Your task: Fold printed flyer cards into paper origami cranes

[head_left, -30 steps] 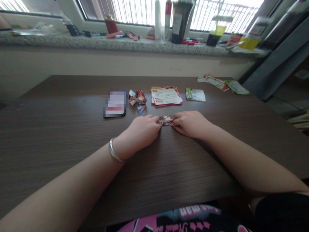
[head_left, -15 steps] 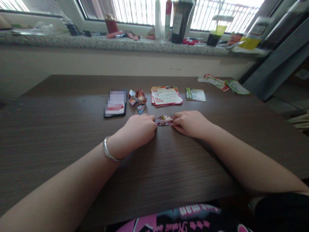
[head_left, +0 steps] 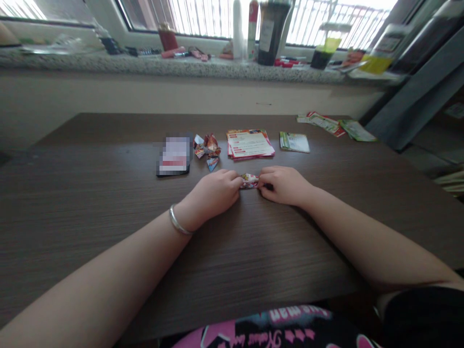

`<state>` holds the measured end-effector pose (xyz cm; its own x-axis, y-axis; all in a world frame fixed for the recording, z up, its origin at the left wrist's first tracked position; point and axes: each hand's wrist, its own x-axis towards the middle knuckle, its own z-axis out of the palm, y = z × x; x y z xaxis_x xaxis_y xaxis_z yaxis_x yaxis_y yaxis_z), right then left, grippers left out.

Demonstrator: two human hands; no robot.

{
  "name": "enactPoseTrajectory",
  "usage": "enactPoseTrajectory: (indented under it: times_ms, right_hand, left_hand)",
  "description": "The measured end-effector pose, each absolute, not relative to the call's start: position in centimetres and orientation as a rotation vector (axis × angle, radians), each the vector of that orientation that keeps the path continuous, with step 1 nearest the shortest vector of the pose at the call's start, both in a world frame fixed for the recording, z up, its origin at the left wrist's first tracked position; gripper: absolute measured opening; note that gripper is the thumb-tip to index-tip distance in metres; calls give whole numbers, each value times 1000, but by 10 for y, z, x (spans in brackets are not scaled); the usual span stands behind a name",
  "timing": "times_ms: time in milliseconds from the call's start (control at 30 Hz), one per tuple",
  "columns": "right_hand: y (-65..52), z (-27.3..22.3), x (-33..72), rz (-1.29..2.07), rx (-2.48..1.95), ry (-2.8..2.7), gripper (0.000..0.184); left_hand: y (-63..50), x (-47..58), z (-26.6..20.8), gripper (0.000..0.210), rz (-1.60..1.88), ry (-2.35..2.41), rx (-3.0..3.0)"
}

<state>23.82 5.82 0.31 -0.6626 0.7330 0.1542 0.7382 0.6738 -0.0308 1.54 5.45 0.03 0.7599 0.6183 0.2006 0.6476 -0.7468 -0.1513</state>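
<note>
Between my hands, low over the wooden table (head_left: 232, 251), is a small folded piece of printed paper (head_left: 249, 181). My left hand (head_left: 219, 191) pinches its left end, and a silver bangle circles that wrist. The right end is pinched by my right hand (head_left: 284, 184). Fingers cover both ends, so only the middle of the paper shows. Just beyond my left hand lie folded paper pieces (head_left: 208, 150) in red, white and blue. Past the paper I hold is a stack of printed cards (head_left: 251, 144) with red edges.
Left of the folded pieces lies a blurred-out phone-like object (head_left: 174, 157). A small green-and-white card pile (head_left: 294, 142) is right of the stack. More cards (head_left: 326, 124) lie at the table's far right. Bottles and a dark cup (head_left: 268, 34) stand on the stone windowsill (head_left: 203, 70).
My left hand has shifted a little to the right, closer to my right hand. Less of the folded paper shows between them.
</note>
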Motion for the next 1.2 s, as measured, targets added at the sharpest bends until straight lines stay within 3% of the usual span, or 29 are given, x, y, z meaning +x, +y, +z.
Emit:
enactPoseTrajectory:
  times_ms: [200,467,633,767,1200]
  right_hand:
    - [62,-4,240,-45,-1147,-2688,17]
    - [72,-12,242,-95,-1019,-2308,12]
    - [82,-22,247,67,-1067,-2195,13]
    - [87,-27,248,215,-1033,-2271,14]
    - [82,-23,244,286,-854,-2437,19]
  left_hand:
    - [51,15,0,31,-299,-910,-2763]
    - [53,17,-4,28,-369,-896,-2904]
    - [64,10,-13,25,-555,-904,-3098]
    - [70,5,-17,17,-739,-942,-2983]
    - [74,6,-19,17,-772,-933,-3110]
